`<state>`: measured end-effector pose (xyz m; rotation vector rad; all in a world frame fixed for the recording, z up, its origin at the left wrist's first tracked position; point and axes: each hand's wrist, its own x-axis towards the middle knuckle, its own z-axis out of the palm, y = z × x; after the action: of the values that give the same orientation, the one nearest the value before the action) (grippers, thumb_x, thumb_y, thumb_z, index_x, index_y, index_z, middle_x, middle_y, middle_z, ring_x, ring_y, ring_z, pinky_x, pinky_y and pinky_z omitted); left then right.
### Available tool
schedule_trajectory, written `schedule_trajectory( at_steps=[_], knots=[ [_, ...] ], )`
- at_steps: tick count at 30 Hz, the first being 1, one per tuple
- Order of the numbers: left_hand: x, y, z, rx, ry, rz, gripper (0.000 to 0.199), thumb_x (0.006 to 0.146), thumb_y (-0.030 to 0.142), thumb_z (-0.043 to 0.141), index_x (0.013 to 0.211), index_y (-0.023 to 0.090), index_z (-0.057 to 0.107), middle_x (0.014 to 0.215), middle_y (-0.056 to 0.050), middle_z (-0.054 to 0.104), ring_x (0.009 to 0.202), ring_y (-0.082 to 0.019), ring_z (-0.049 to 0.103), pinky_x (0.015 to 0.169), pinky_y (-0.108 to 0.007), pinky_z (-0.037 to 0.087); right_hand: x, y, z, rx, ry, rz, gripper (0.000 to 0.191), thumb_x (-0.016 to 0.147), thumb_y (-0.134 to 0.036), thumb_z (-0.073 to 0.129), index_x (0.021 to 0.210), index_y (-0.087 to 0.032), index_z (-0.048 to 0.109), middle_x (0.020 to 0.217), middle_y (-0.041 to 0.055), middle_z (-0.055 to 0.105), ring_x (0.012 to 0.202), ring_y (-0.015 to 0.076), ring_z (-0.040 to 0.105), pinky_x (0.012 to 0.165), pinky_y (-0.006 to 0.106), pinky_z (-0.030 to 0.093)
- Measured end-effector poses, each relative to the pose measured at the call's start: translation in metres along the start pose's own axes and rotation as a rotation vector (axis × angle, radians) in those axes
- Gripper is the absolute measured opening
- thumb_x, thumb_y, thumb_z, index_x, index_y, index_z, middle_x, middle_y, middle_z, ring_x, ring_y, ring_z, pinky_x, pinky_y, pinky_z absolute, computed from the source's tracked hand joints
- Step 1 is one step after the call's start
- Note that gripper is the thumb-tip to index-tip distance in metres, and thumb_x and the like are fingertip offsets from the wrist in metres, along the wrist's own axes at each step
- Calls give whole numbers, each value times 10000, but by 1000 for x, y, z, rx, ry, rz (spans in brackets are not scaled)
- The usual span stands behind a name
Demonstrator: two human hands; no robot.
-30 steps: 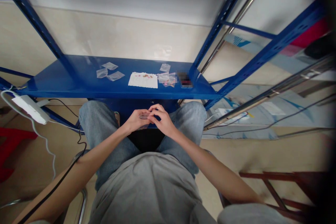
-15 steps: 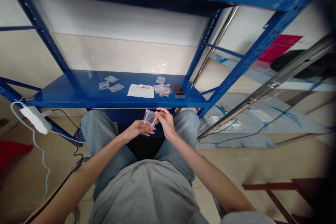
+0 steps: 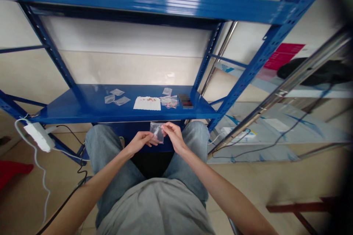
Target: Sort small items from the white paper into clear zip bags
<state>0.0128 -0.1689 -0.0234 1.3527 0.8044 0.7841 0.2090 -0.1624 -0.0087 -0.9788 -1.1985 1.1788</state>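
A small clear plastic bag (image 3: 157, 131) is held between both hands, just in front of the blue shelf's edge and above my lap. My left hand (image 3: 143, 140) grips its left side, thumb in front and fingers behind. At the bag's right edge, my right hand (image 3: 173, 135) pinches it between thumb and fingers. Beyond the hands, a white sheet (image 3: 147, 105) with small reddish-brown bits on it lies on the shelf. Right beside it are clear bags (image 3: 169, 101) with small reddish pieces.
Several clear bags (image 3: 118, 100) lie on the left of the blue shelf (image 3: 82, 112). A dark pixelated object (image 3: 185, 101) sits at its right. An upper blue beam (image 3: 124, 2) crosses overhead. A white power strip (image 3: 39, 136) hangs at the left post.
The bag has turned more upright and flat between my hands, both still holding it. My view has tilted up slightly, showing things on the upper shelf.
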Motion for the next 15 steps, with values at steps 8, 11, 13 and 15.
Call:
schedule_trajectory(
  at_steps=[8, 11, 13, 15],
  knots=[
    [0, 0, 1, 75, 69, 114, 389, 860, 510, 691, 932, 129, 674, 911, -129, 776, 835, -216, 727, 683, -265, 482, -1, -2, -2, 84, -63, 40, 229, 801, -408, 719, 752, -197, 647, 642, -19, 587, 601, 127, 521, 574, 248, 404],
    [0, 5, -1, 53, 156, 175, 391, 907, 516, 623, 912, 129, 679, 837, -106, 765, 760, -193, 705, 661, -269, 486, 0, -4, -4, 61, -146, 74, 212, 810, -388, 712, 763, -192, 647, 632, -22, 593, 590, 123, 527, 583, 250, 405],
    [-1, 8, -2, 27, 213, 202, 384, 907, 512, 622, 864, 134, 672, 770, -83, 747, 699, -177, 684, 638, -265, 482, 0, -5, -3, 44, -198, 88, 206, 804, -377, 717, 762, -188, 647, 632, -20, 602, 579, 122, 527, 585, 254, 407],
    [-2, 10, -2, 21, 251, 228, 373, 906, 497, 631, 816, 138, 668, 739, -69, 732, 667, -164, 662, 634, -263, 479, 0, -6, -3, 33, -234, 89, 204, 795, -370, 725, 753, -185, 649, 634, -15, 609, 577, 124, 529, 586, 259, 409]
  ],
)
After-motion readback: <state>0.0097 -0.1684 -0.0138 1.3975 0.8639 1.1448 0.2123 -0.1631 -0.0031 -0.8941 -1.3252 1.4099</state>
